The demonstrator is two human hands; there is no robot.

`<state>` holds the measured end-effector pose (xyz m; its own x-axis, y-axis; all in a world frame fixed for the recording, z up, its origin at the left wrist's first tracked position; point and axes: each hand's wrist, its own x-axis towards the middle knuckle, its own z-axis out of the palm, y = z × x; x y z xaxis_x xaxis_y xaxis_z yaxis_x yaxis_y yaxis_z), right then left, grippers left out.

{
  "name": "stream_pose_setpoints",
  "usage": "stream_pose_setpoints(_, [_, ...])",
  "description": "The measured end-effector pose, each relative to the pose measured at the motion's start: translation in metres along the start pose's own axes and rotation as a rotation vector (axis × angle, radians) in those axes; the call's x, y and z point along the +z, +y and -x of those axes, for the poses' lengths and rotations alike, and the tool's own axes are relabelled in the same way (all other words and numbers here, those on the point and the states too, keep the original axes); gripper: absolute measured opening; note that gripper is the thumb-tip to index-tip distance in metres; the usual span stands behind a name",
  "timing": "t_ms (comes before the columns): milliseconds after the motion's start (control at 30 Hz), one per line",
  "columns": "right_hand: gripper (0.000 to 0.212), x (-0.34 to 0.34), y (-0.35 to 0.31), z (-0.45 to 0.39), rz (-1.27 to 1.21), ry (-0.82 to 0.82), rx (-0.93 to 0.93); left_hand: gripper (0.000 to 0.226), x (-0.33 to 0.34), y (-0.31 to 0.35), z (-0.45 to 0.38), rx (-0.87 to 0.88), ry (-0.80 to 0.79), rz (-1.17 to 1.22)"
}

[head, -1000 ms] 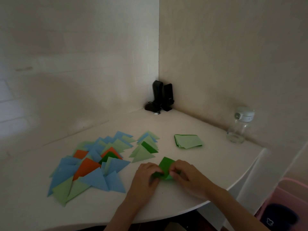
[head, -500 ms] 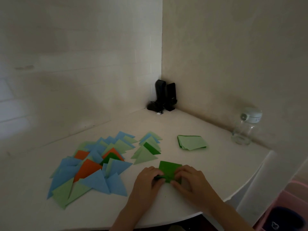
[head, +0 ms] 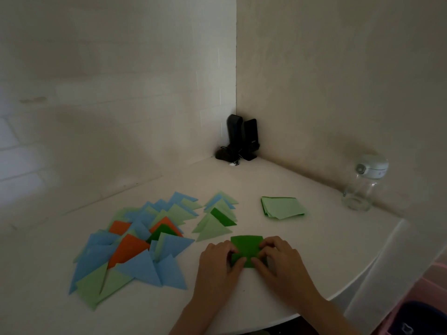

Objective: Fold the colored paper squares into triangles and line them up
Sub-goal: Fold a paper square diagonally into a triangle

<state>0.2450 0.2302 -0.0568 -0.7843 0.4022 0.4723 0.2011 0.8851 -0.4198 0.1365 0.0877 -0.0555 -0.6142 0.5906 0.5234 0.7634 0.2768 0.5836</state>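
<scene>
Folded triangles (head: 135, 240) lie left, paper stack (head: 281, 207) right, bottle (head: 362, 184) farther right.

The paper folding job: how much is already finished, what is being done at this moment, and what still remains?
Done: many folded triangles in blue, light green and orange lie overlapping on the white table, with a smaller group beside them, though not in a neat line. In hand: the left hand and right hand pinch a dark green paper square. Left: the stack of light green squares, unfolded, and the lining up.
</scene>
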Motion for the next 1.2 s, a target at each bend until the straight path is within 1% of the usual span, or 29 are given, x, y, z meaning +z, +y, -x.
stream_pose_setpoints(67, [0.037, 0.001, -0.001, -0.001, 0.024, -0.011, 0.035, 0.024, 0.002, 0.003, -0.001, -0.018, 0.012, -0.018])
stream_pose_setpoints(167, [0.035, 0.001, -0.002, -0.002, 0.048, -0.006, 0.039, 0.023, 0.003, 0.004, -0.002, -0.031, 0.020, -0.025])
stream_pose_setpoints(233, [0.031, -0.001, -0.002, -0.003, -0.017, -0.009, 0.054, 0.021, 0.002, 0.004, -0.002, -0.059, 0.008, -0.005])
stream_pose_setpoints(333, [0.028, -0.003, -0.001, -0.004, -0.119, -0.016, 0.089, 0.019, 0.000, 0.002, -0.003, -0.119, -0.016, 0.107])
stream_pose_setpoints(433, [0.031, -0.003, 0.002, -0.007, -0.184, -0.048, 0.108, 0.027, -0.004, -0.002, -0.003, -0.131, -0.020, 0.178])
stream_pose_setpoints(533, [0.032, -0.009, 0.004, -0.009, -0.268, -0.116, 0.132, 0.036, -0.009, -0.003, -0.003, -0.112, -0.041, 0.177])
stream_pose_setpoints(633, [0.035, -0.018, 0.005, -0.011, -0.317, -0.189, 0.137, 0.028, -0.007, -0.004, -0.004, -0.039, -0.024, 0.158])
stream_pose_setpoints(733, [0.037, -0.023, 0.003, -0.019, -0.320, -0.291, 0.120, 0.031, -0.006, -0.003, -0.005, 0.015, -0.029, 0.164])
stream_pose_setpoints(767, [0.038, -0.025, 0.002, -0.022, -0.331, -0.329, 0.150, 0.032, -0.007, -0.002, -0.006, 0.014, -0.046, 0.161])
stream_pose_setpoints(800, [0.040, -0.027, 0.003, -0.024, -0.337, -0.350, 0.190, 0.029, -0.008, -0.001, -0.007, 0.014, -0.065, 0.159])
stream_pose_setpoints(833, [0.047, -0.029, 0.003, -0.026, -0.332, -0.348, 0.213, 0.025, -0.009, -0.001, -0.007, 0.017, -0.078, 0.152])
stream_pose_setpoints(900, [0.064, -0.031, 0.006, -0.028, -0.288, -0.335, 0.180, 0.025, -0.012, -0.002, -0.007, 0.039, -0.098, 0.124])
stream_pose_setpoints(967, [0.071, -0.034, 0.008, -0.031, -0.214, -0.404, 0.123, 0.027, -0.016, -0.007, -0.008, 0.079, -0.144, 0.076])
stream_pose_setpoints(1067, [0.064, -0.038, 0.004, -0.037, -0.064, -0.471, 0.101, 0.033, -0.023, -0.010, -0.008, 0.120, -0.200, -0.049])
stream_pose_setpoints(1133, [0.060, -0.039, 0.002, -0.041, -0.092, -0.458, 0.090, 0.035, -0.030, -0.005, -0.007, 0.157, -0.253, -0.133])
stream_pose_setpoints(1200, [0.050, -0.042, -0.002, -0.042, -0.130, -0.457, 0.071, 0.034, -0.035, -0.001, -0.004, 0.209, -0.259, -0.228])
